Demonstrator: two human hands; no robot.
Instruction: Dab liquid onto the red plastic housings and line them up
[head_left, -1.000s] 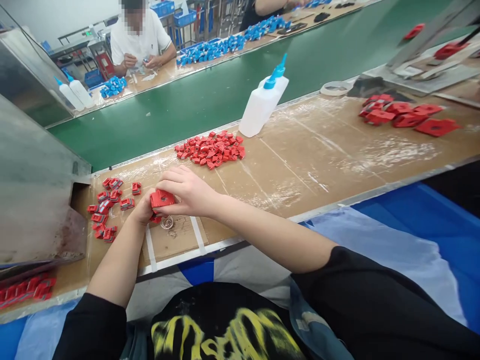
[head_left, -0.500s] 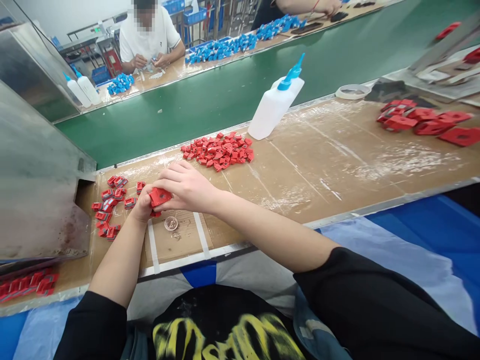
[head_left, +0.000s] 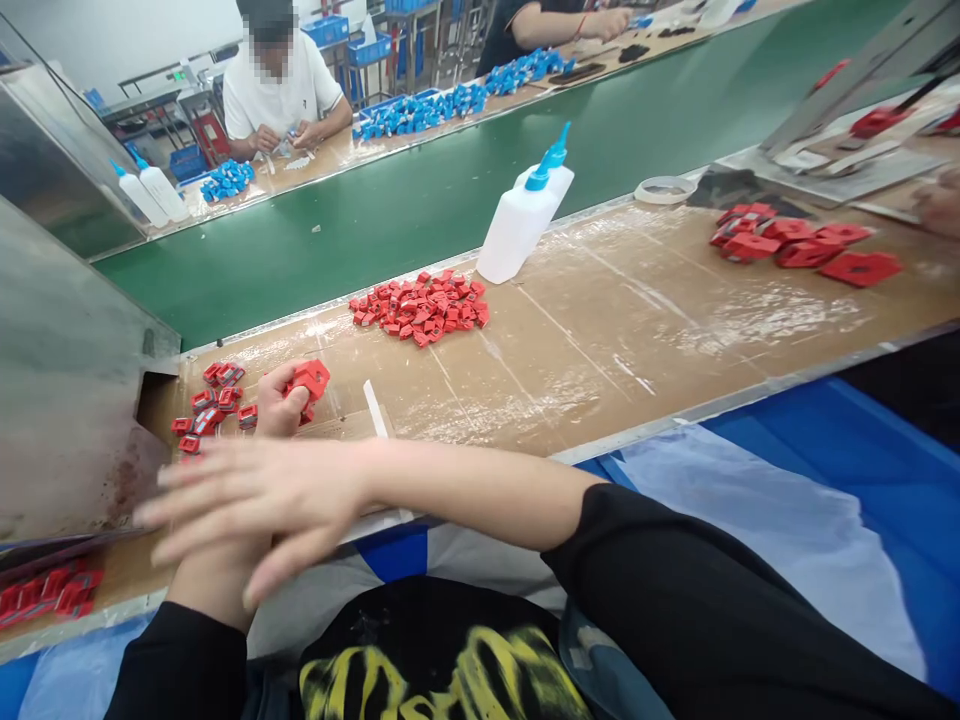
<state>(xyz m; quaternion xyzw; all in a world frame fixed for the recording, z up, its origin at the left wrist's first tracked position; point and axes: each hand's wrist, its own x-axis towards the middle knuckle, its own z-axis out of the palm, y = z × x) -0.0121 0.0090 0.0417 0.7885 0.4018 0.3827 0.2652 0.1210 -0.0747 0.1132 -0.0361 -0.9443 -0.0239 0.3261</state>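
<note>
My left hand (head_left: 279, 402) is closed around a red plastic part (head_left: 315, 378) with a dark hole, held low above the bench. Blurred by motion, my right hand (head_left: 277, 495) crosses over my left forearm with its fingers spread and nothing in it. Close to the left hand lies a loose group of small red parts with grey edges (head_left: 206, 412). Farther to the right is a heap of small red pieces (head_left: 424, 308). My right arm covers part of the bench in front of me.
A white bottle with a blue nozzle (head_left: 521, 222) stands behind the heap. Larger red parts (head_left: 799, 245) and a tape roll (head_left: 665, 190) lie to the right. A metal housing (head_left: 67, 380) borders the left. Across the green belt (head_left: 390, 195) a person (head_left: 281, 100) works.
My right hand has let go of the red part and swung left and toward me, over my left forearm. The left hand keeps the part. The view has shifted slightly.
</note>
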